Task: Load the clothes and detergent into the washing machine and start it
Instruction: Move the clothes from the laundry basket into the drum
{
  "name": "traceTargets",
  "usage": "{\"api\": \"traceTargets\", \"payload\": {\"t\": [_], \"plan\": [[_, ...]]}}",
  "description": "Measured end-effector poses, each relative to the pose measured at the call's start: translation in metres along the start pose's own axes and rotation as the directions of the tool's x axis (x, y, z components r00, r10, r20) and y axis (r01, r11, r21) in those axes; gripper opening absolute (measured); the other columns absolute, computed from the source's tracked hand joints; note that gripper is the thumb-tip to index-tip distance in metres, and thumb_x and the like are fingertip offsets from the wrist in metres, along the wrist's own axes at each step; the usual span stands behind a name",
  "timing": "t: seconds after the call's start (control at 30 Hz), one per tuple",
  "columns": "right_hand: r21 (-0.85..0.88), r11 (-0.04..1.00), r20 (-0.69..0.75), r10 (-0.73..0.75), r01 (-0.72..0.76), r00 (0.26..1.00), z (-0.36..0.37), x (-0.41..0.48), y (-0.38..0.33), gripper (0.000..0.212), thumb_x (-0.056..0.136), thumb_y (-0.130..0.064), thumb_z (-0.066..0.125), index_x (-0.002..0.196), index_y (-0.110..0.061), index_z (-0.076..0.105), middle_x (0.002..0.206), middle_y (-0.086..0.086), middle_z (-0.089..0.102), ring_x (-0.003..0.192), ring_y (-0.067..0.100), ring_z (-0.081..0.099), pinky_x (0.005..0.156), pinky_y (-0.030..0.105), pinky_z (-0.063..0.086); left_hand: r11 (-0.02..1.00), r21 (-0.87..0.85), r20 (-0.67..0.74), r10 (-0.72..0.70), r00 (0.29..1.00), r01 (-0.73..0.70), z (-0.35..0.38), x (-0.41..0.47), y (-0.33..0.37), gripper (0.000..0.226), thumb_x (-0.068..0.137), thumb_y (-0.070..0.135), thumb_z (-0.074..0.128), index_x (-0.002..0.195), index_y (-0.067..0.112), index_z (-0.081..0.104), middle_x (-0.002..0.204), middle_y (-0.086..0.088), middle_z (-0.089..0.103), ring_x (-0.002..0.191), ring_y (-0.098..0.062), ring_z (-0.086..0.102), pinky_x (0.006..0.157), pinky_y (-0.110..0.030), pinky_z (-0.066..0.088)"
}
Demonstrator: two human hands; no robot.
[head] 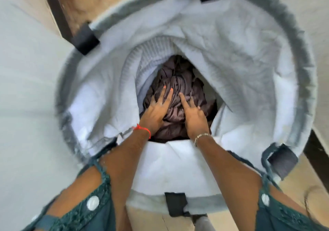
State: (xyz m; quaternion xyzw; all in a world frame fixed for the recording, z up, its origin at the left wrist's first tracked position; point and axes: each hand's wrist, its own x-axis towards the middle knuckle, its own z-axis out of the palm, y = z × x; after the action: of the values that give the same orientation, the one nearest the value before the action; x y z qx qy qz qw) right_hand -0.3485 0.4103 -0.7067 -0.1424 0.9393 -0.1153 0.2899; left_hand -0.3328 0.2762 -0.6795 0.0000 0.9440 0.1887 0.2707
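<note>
I look straight down into a round laundry hamper (293, 56) with a grey rim and a crumpled white lining. At its bottom lies a bunched brown-purple garment (178, 81). Both arms reach down inside. My left hand (156, 109), with a red thread at the wrist, lies on the left part of the cloth with fingers spread. My right hand (194, 115), with a metal bracelet, rests on the right part, index finger stretched out. Neither hand visibly grips the cloth. No washing machine or detergent is in view.
Black tabs (85, 40) sit at several points around the hamper rim. The hamper stands on a tan stone floor (179, 220). A pale wall (23, 88) fills the left side, and a dark strip (315, 152) runs along the right.
</note>
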Motion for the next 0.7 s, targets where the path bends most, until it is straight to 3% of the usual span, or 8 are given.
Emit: {"api": "traceTargets", "payload": {"t": [0.07, 0.17, 0.2, 0.27, 0.33, 0.43, 0.63, 0.7], "plan": [[0.017, 1.0, 0.0, 0.024, -0.024, 1.0, -0.029, -0.027, -0.007, 0.08, 0.088, 0.012, 0.027, 0.148, -0.03, -0.006, 0.157, 0.012, 0.011, 0.126, 0.04, 0.043, 0.1, 0.042, 0.04, 1.0, -0.022, 0.013, -0.02, 1.0, 0.02, -0.025, -0.026, 0.022, 0.089, 0.082, 0.008, 0.063, 0.149, 0.013, 0.004, 0.157, -0.015, -0.001, 0.145, -0.033, 0.004, 0.117, -0.046, 0.008], [0.095, 0.994, -0.021, 0.046, -0.044, 0.999, -0.076, -0.077, -0.018, 0.084, 0.086, 0.013, 0.028, 0.145, -0.033, -0.011, 0.158, 0.006, 0.008, 0.132, 0.038, 0.038, 0.1, 0.041, 0.04, 0.973, 0.222, -0.133, 0.096, 0.987, -0.065, -0.066, -0.067, 0.053, 0.121, 0.037, 0.021, 0.085, 0.142, 0.009, 0.026, 0.146, -0.016, 0.037, 0.128, -0.036, 0.042, 0.096, -0.037, 0.049], [0.126, 0.991, -0.023, 0.048, -0.044, 0.999, -0.094, -0.095, -0.024, 0.086, 0.085, 0.013, 0.029, 0.143, -0.034, -0.015, 0.158, 0.005, 0.007, 0.133, 0.036, 0.037, 0.1, 0.04, 0.04, 0.961, 0.273, -0.142, 0.088, 0.986, -0.046, -0.079, -0.081, 0.061, 0.132, 0.025, 0.025, 0.083, 0.141, 0.008, 0.025, 0.139, -0.013, 0.044, 0.118, -0.035, 0.048, 0.082, -0.035, 0.056], [0.153, 0.987, -0.012, 0.051, -0.048, 0.999, -0.133, -0.13, -0.037, 0.085, 0.085, 0.012, 0.028, 0.134, -0.032, -0.026, 0.159, 0.002, 0.004, 0.137, 0.031, 0.031, 0.1, 0.037, 0.04, 0.978, 0.21, -0.117, 0.012, 0.993, 0.012, -0.102, -0.107, 0.076, 0.136, 0.038, 0.029, 0.077, 0.149, 0.01, 0.001, 0.136, -0.013, 0.049, 0.11, -0.038, 0.056, 0.078, -0.039, 0.058], [0.175, 0.982, 0.015, 0.075, -0.077, 0.997, -0.174, -0.162, -0.053, 0.084, 0.087, 0.01, 0.028, 0.135, -0.03, -0.028, 0.159, -0.001, -0.002, 0.141, 0.026, 0.025, 0.1, 0.034, 0.039, 0.988, 0.151, -0.103, 0.003, 0.995, 0.013, -0.134, -0.133, 0.093, 0.128, 0.057, 0.019, 0.068, 0.145, 0.015, -0.024, 0.148, -0.015, 0.035, 0.122, -0.042, 0.049, 0.091, -0.047, 0.051], [0.192, 0.978, 0.037, 0.076, -0.082, 0.996, -0.238, -0.21, -0.081, 0.088, 0.084, 0.012, 0.031, 0.143, -0.031, -0.018, 0.159, 0.0, -0.003, 0.142, 0.027, 0.023, 0.099, 0.033, 0.039, 0.986, 0.164, -0.081, 0.006, 0.997, 0.007, -0.19, -0.184, 0.119, 0.115, 0.07, 0.0, 0.052, 0.131, 0.025, -0.043, 0.158, -0.007, -0.006, 0.143, -0.037, 0.012, 0.109, -0.049, 0.032], [0.187, 0.981, 0.027, 0.041, -0.045, 0.999, -0.348, -0.29, -0.126, 0.082, 0.087, 0.005, 0.032, 0.145, -0.037, -0.007, 0.158, -0.003, 0.009, 0.138, 0.025, 0.032, 0.103, 0.029, 0.035, 0.993, 0.066, -0.132, -0.092, 0.987, 0.101, -0.301, -0.276, 0.179, 0.095, 0.078, -0.01, 0.041, 0.146, 0.02, -0.019, 0.157, 0.003, -0.016, 0.144, -0.035, 0.0, 0.112, -0.05, 0.026], [0.199, 0.98, -0.012, -0.003, 0.005, 1.0, -0.388, -0.314, -0.141, 0.081, 0.086, 0.001, 0.034, 0.144, -0.038, -0.007, 0.157, -0.007, 0.009, 0.137, 0.02, 0.033, 0.103, 0.027, 0.035, 0.994, 0.039, -0.22, -0.087, 0.972, 0.098, -0.332, -0.298, 0.195, 0.095, 0.076, -0.011, 0.045, 0.149, 0.018, -0.009, 0.159, 0.002, -0.005, 0.143, -0.04, 0.005, 0.106, -0.054, 0.036]]}}
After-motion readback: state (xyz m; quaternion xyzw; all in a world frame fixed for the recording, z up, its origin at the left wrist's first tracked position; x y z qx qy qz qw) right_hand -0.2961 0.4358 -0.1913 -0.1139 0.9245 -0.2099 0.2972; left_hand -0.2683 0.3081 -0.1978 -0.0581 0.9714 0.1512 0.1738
